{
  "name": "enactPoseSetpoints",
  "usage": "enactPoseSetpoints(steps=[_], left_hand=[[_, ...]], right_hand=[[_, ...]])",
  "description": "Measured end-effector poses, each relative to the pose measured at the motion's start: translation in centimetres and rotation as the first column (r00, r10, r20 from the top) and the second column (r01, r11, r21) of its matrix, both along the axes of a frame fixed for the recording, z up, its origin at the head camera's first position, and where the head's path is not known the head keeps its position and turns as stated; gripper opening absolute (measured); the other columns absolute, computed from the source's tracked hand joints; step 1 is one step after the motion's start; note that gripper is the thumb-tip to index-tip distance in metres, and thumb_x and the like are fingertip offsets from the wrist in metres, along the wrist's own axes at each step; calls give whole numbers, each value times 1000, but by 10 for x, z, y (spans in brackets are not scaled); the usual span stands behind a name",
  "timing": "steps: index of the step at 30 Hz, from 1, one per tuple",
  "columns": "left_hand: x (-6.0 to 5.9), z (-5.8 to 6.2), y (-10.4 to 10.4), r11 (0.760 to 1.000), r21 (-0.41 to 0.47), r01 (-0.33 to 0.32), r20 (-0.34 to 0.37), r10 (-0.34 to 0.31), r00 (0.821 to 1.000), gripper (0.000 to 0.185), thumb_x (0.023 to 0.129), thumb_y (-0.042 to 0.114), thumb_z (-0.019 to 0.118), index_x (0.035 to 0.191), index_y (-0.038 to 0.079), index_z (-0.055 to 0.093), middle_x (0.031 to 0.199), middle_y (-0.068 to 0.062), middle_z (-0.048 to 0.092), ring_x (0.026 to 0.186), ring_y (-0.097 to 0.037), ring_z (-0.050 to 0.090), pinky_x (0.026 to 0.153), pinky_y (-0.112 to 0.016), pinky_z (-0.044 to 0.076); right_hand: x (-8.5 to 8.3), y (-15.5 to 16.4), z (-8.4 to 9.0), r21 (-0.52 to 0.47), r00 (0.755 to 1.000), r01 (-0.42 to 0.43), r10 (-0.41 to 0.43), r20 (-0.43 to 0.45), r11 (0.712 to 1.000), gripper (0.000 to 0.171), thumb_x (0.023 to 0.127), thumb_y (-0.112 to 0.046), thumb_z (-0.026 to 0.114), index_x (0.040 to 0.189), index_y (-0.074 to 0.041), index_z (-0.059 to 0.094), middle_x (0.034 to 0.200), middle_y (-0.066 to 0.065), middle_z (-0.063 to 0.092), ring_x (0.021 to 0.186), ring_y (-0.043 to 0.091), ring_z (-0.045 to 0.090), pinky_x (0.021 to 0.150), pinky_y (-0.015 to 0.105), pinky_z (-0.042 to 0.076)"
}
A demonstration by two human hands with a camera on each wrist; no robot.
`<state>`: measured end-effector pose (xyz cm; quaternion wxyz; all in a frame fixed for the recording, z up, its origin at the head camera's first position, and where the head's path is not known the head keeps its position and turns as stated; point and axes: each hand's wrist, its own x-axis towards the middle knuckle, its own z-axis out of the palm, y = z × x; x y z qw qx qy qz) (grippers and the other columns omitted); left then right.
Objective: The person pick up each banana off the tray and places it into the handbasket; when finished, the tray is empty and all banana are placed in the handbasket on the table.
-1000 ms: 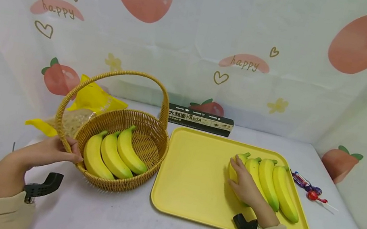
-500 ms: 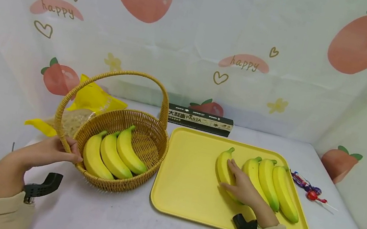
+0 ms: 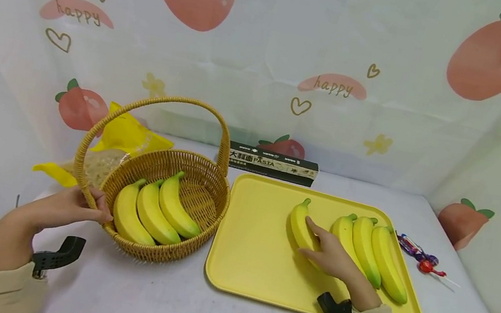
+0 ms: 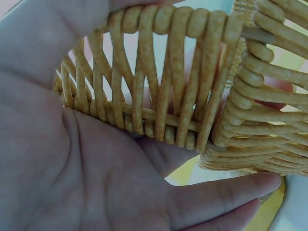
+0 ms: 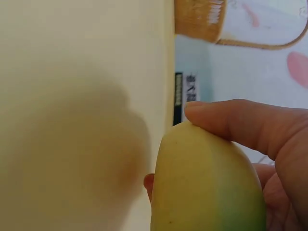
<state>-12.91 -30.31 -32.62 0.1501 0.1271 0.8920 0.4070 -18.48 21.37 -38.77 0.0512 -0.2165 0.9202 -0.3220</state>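
My right hand (image 3: 326, 253) grips a yellow banana (image 3: 300, 222) over the yellow tray (image 3: 254, 235). In the right wrist view, my thumb lies on one side of that banana (image 5: 202, 183) and fingers show behind it. Three more bananas (image 3: 371, 253) lie side by side at the tray's right end. At the left, my left hand (image 3: 75, 207) holds the foot of the handle of a woven basket (image 3: 162, 256). The left wrist view has the wicker handle (image 4: 163, 77) between thumb and palm. Inside the basket lie three bananas (image 3: 155, 212).
A black pasta box (image 3: 272, 164) stands behind the tray. Behind the basket is a yellow and clear bag (image 3: 129, 132). Wrapped candies and a red lollipop (image 3: 426, 267) lie right of the tray. A printed cloth (image 3: 258, 57) hangs at the back.
My right hand has drawn one banana leftward, away from the three others on the tray. My left hand keeps its hold on the basket handle.
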Motion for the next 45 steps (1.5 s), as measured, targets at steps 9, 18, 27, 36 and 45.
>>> enactPoseSetpoints(steps=[9,18,27,36,45], left_hand=[[0,-3,-1,1000,0,-6,10,6,1000,22,89,22,61,81,3,55,77,-8,59,79,-19,52,71,-27,43],[-1,-5,-2,1000,4,5,-5,-5,1000,20,89,20,60,82,2,56,76,-4,58,78,-15,51,70,-25,43],[0,-3,-3,1000,5,14,-15,-14,1000,21,90,19,60,82,-1,56,75,-3,58,77,-14,51,69,-25,42],[-1,-2,-2,1000,1,9,-18,-9,1000,21,89,20,61,80,2,56,75,-6,58,77,-17,52,69,-25,41],[-1,-1,0,1000,-11,-5,-8,5,1000,23,87,22,63,81,1,56,76,-11,58,77,-17,52,69,-26,42]], right_hand=[[3,-26,28,-10,995,-96,96,-10,995,64,86,-21,66,139,2,38,133,26,50,77,14,50,67,24,38],[4,-64,51,-88,978,-206,208,5,974,62,85,-25,67,138,-3,42,73,1,54,59,5,41,56,20,39],[5,-104,69,-52,933,-360,359,-13,932,62,85,-28,67,138,-5,44,79,1,58,60,4,43,58,18,40],[-8,-143,92,90,866,-492,497,-52,866,60,86,-28,67,137,-7,45,64,-4,46,56,4,35,57,17,31],[-18,-192,96,157,806,-589,591,39,793,59,87,-26,65,137,-4,43,121,11,63,66,7,40,68,18,34]])
